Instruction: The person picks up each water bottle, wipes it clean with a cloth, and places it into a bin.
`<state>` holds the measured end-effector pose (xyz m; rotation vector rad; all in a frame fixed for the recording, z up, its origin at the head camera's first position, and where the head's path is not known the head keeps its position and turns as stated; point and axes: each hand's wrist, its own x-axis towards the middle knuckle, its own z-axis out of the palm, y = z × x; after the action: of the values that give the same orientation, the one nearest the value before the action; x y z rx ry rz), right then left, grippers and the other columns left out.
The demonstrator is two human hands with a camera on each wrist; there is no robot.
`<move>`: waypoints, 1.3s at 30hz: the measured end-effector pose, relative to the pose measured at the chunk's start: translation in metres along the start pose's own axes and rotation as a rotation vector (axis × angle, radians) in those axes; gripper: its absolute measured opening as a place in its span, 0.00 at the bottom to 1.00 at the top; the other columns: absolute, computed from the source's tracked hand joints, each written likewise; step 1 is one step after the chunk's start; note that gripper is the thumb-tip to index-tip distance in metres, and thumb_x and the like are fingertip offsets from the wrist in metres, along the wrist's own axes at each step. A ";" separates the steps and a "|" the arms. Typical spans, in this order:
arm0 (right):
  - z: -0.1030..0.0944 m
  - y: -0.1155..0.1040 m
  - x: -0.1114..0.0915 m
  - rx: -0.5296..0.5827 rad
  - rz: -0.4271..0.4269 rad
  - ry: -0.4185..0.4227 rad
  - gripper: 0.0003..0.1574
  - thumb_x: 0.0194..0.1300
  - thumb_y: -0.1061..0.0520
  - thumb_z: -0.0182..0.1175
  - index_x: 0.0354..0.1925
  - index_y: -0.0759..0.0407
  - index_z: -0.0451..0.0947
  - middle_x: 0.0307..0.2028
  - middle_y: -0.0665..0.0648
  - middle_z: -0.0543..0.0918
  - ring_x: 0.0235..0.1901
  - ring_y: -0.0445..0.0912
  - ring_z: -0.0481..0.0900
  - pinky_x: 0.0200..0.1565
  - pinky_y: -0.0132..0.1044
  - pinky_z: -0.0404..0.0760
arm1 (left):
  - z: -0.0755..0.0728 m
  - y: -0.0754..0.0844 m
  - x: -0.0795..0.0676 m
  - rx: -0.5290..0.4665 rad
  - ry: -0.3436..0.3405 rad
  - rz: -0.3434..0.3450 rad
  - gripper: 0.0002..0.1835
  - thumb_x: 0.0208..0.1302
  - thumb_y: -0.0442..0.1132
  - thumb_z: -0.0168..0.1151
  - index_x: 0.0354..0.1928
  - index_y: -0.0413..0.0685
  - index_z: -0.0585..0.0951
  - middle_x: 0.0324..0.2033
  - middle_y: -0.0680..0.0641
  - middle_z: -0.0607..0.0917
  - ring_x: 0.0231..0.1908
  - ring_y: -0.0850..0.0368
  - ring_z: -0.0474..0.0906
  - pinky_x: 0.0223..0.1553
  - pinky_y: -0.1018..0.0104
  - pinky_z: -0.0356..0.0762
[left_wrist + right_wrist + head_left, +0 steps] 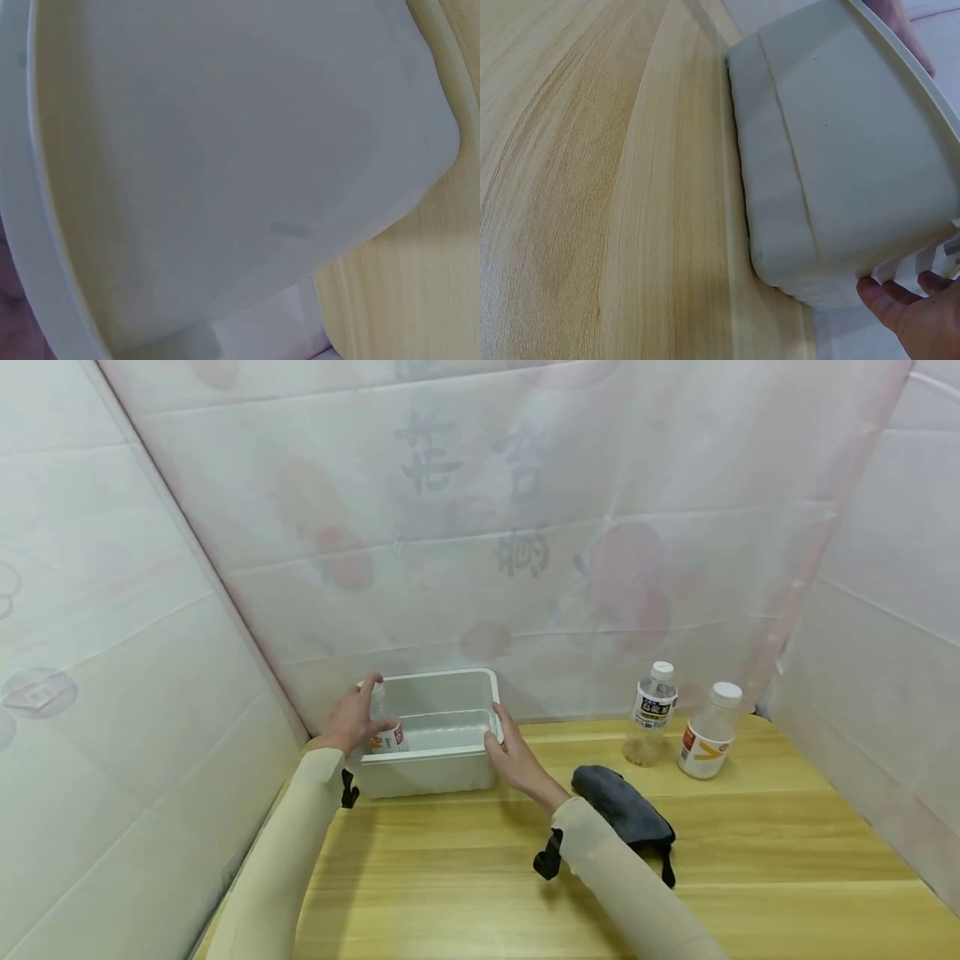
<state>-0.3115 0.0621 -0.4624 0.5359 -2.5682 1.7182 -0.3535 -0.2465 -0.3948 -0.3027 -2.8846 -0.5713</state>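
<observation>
A pale grey plastic bin (427, 777) stands at the back left of the wooden table. Inside it, against the left end, is a clear bottle (388, 742) with a white and red label, partly covered by my left hand (351, 718). That hand grips the bin's left end, thumb reaching in over the rim and index finger at the back corner. My right hand (517, 756) holds the opposite end with its thumb at the rim. In the right wrist view, the right fingertips (877, 296) lie against the slotted end wall. The left wrist view is mostly bin wall (225, 165).
Toward the right of the table (787, 835) stand two white-capped bottles, a slim one (651, 714) and a wider one (707, 735). A dark grey cloth pouch (622, 806) with a black strap lies beside my right forearm. Pale printed sheets (450, 593) enclose the back and sides.
</observation>
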 end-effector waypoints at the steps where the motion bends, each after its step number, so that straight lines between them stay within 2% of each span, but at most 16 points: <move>1: 0.000 0.000 0.000 0.000 0.004 -0.001 0.42 0.80 0.44 0.40 0.82 0.48 0.38 0.82 0.61 0.43 0.79 0.64 0.50 0.74 0.65 0.57 | 0.001 0.000 -0.001 0.002 -0.006 -0.010 0.46 0.57 0.47 0.77 0.71 0.52 0.59 0.55 0.25 0.76 0.47 0.31 0.81 0.48 0.38 0.81; 7: 0.002 0.002 0.001 0.006 -0.006 -0.009 0.41 0.81 0.44 0.39 0.82 0.49 0.38 0.82 0.60 0.42 0.80 0.62 0.48 0.74 0.64 0.58 | 0.002 0.001 -0.003 0.022 -0.025 -0.036 0.46 0.60 0.48 0.75 0.73 0.53 0.57 0.59 0.25 0.72 0.47 0.31 0.80 0.48 0.38 0.80; 13: 0.001 0.002 0.003 0.019 -0.001 -0.018 0.41 0.81 0.42 0.40 0.82 0.45 0.36 0.82 0.59 0.41 0.80 0.61 0.46 0.75 0.65 0.55 | -0.001 0.006 -0.004 0.031 -0.010 -0.018 0.44 0.63 0.46 0.72 0.73 0.49 0.57 0.58 0.25 0.70 0.44 0.34 0.79 0.46 0.41 0.80; 21: -0.005 -0.002 0.003 0.023 0.021 -0.021 0.42 0.81 0.41 0.41 0.82 0.44 0.36 0.82 0.58 0.41 0.80 0.61 0.45 0.76 0.65 0.52 | -0.005 0.011 -0.003 0.000 0.026 -0.027 0.43 0.65 0.46 0.71 0.74 0.47 0.56 0.60 0.26 0.66 0.50 0.31 0.76 0.51 0.39 0.78; 27: -0.015 -0.009 0.003 -0.079 0.031 -0.074 0.43 0.81 0.43 0.42 0.82 0.49 0.37 0.82 0.63 0.42 0.81 0.62 0.43 0.77 0.65 0.49 | -0.006 0.012 -0.003 0.008 0.060 -0.043 0.42 0.65 0.47 0.70 0.74 0.46 0.57 0.61 0.27 0.68 0.53 0.30 0.75 0.51 0.38 0.78; 31: -0.027 -0.016 0.005 -0.134 0.025 -0.120 0.45 0.80 0.43 0.45 0.82 0.53 0.37 0.81 0.65 0.42 0.80 0.63 0.47 0.76 0.66 0.53 | -0.010 0.012 -0.003 0.050 0.095 -0.038 0.41 0.67 0.49 0.67 0.74 0.47 0.58 0.62 0.27 0.69 0.58 0.29 0.72 0.57 0.36 0.74; 34: -0.037 -0.021 0.007 -0.174 0.008 -0.126 0.47 0.80 0.41 0.46 0.82 0.55 0.37 0.81 0.66 0.42 0.79 0.64 0.46 0.75 0.66 0.54 | -0.013 0.015 -0.002 0.056 0.132 -0.006 0.41 0.68 0.50 0.65 0.76 0.47 0.57 0.66 0.27 0.67 0.64 0.28 0.67 0.64 0.34 0.68; 39: -0.057 -0.028 0.003 -0.236 -0.023 -0.119 0.47 0.80 0.41 0.47 0.82 0.54 0.38 0.81 0.67 0.41 0.80 0.64 0.43 0.75 0.68 0.52 | -0.014 0.032 0.001 0.003 0.174 0.053 0.41 0.71 0.52 0.62 0.78 0.50 0.55 0.71 0.29 0.63 0.69 0.27 0.63 0.68 0.31 0.63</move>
<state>-0.3168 0.1026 -0.4137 0.6714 -2.7815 1.3892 -0.3452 -0.2232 -0.3705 -0.3121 -2.7017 -0.5543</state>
